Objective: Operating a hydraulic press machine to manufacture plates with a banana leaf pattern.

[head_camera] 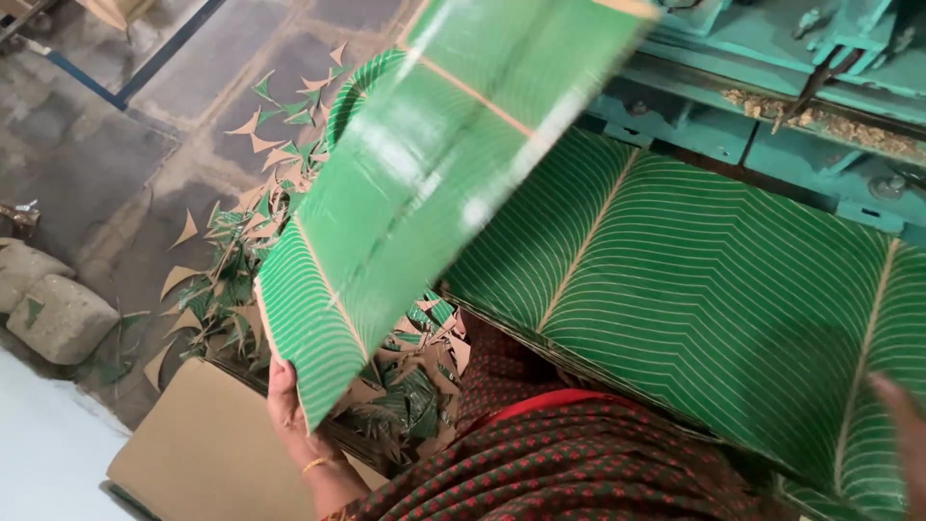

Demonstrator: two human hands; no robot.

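Above the left hand, gripped green leaf-print sheet, tilted upward

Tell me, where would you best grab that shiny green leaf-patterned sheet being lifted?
Judging by its pose, take the lifted sheet at its lower edge from the left, thumb over the printed face, much as the left hand does. It is thin, wide and tilted, so that edge is the free one. The right hand rests on the stack of sheets.

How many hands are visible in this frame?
2. The left hand grips the lower edge of the raised green sheet; the right hand, blurred at the right edge, rests on the green stack.
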